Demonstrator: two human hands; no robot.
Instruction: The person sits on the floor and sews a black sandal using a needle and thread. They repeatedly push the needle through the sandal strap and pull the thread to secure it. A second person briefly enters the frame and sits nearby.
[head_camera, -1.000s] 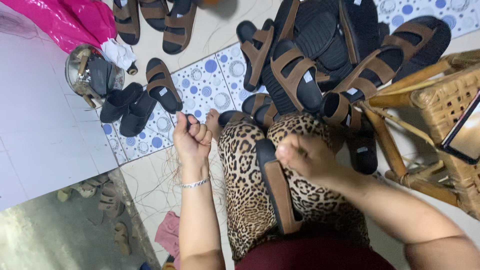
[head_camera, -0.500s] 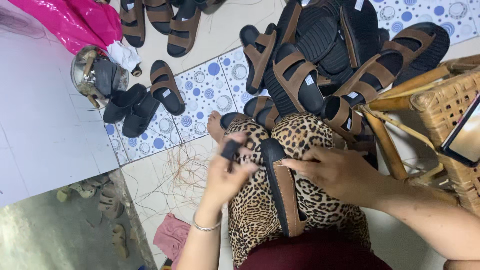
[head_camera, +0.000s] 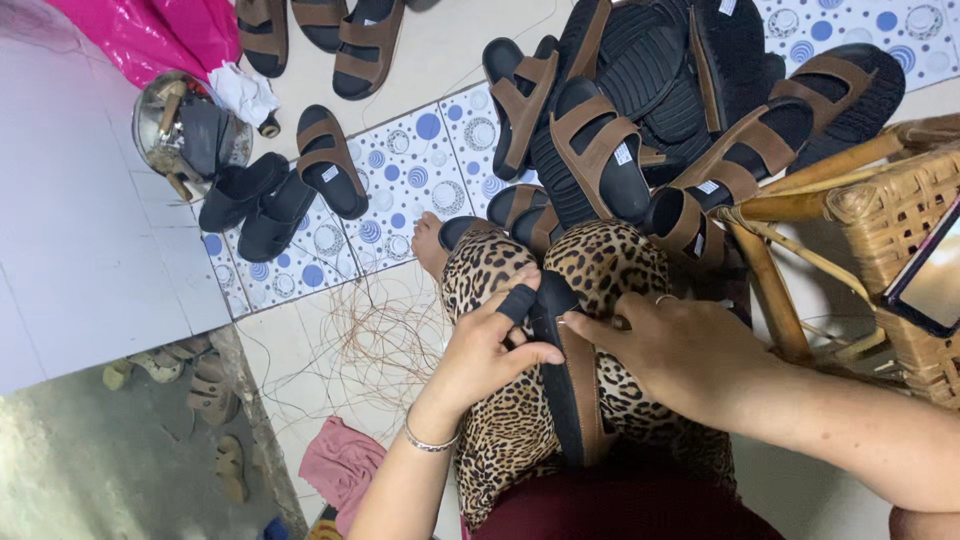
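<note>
Holding a sandal (head_camera: 572, 385) on the lap at the bottom middle, the left hand (head_camera: 490, 350) pinches its black strap while the right hand (head_camera: 680, 350) grips its side; it looks light and bendy, easiest held by the sole edge.

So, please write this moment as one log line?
left hand: on sandal front | right hand: presses sandal on lap | pile of sandals: on floor ahead | loose threads: on floor

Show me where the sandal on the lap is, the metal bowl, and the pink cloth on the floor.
sandal on the lap (head_camera: 572, 400): head view, on the black sole edge.
metal bowl (head_camera: 150, 110): head view, on its shiny left rim.
pink cloth (head_camera: 340, 465): head view, on the middle of the folded fabric.
</note>
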